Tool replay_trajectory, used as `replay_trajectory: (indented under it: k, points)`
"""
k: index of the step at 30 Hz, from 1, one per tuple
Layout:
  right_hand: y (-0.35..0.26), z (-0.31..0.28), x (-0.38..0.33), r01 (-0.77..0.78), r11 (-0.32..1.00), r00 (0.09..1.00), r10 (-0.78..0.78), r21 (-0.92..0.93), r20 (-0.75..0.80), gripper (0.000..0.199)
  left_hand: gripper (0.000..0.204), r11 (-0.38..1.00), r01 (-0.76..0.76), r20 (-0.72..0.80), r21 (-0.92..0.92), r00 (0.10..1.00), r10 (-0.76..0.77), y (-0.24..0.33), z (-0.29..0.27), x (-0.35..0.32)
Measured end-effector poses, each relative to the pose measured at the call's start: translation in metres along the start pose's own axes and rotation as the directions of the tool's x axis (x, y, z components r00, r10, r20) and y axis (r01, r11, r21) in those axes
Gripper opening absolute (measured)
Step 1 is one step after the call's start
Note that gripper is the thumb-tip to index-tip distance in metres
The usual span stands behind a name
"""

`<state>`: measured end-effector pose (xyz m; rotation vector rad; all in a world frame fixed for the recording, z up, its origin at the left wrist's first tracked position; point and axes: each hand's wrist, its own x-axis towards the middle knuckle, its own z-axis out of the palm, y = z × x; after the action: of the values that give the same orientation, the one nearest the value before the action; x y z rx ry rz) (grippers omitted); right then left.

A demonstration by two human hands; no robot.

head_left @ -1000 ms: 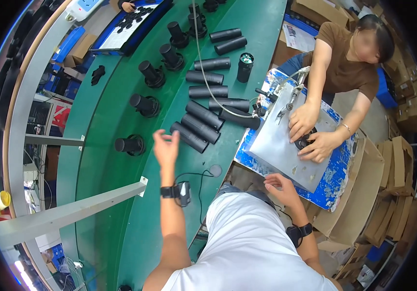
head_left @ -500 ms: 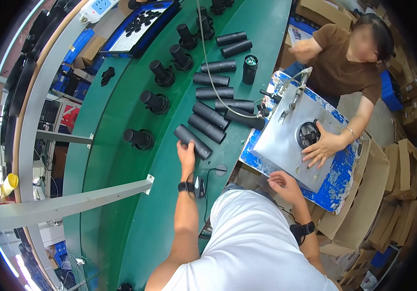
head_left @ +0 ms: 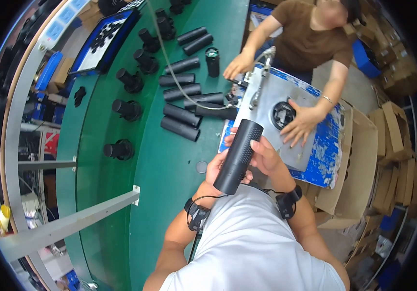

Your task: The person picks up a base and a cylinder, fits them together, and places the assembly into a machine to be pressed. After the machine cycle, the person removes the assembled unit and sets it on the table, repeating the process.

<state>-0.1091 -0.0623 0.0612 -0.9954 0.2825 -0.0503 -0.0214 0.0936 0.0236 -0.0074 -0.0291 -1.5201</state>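
Observation:
A black tube with a perforated upper part (head_left: pixel 239 157) is held up before my body, tilted with its far end to the right. My left hand (head_left: pixel 214 168) is closed round its lower left side, the fingers partly hidden behind it. On the upper right side, my right hand (head_left: pixel 265 156) grips the same tube, thumb against its surface. More black tubes (head_left: pixel 181 115) lie in a loose row on the green table beyond. One tube (head_left: pixel 212 62) stands upright, with green parts showing in its top end.
To the right, a co-worker's hand presses beside a round black part (head_left: pixel 283 114) on a metal plate (head_left: pixel 262 138). Their other hand (head_left: pixel 239 64) touches the fixture's lever. Black flanged parts (head_left: pixel 127 110) line the green belt. A grey metal bar (head_left: pixel 72 213) crosses at left.
My left hand has lifted a tube off the table and brought it in front of me. The right hand has joined it on the tube. The co-worker's other hand has reached to the fixture.

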Motion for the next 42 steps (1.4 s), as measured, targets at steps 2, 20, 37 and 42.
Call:
replay_trajectory:
  k: [2, 20, 37, 42]
  points:
    - [-0.002, -0.005, -0.003, 0.066, 0.963, 0.996, -0.079, 0.263, 0.041, 0.051, 0.062, 0.997, 0.07, 0.078, -0.042, 0.995, -0.067, -0.005, 0.003, 0.01]
    - [-0.061, -0.116, -0.063, 0.072, 0.809, 0.575, -0.512, -0.584, -0.638, 0.057, 0.037, 0.026, 0.172, -0.174, 0.985, 0.976, 0.134, -0.017, -0.021, 0.095]
    - [-0.056, -0.141, 0.025, -0.781, -0.195, 0.574, -0.6, -0.593, -0.558, 0.107, 0.031, -0.879, -0.294, 0.16, 0.376, 0.955, -0.251, 0.009, -0.05, 0.198]
    - [-0.065, -0.155, 0.021, -0.806, -0.046, 0.549, -0.43, -0.59, -0.717, 0.09, 0.027, -0.852, -0.305, 0.24, 0.425, 0.946, -0.219, 0.006, -0.059, 0.197]
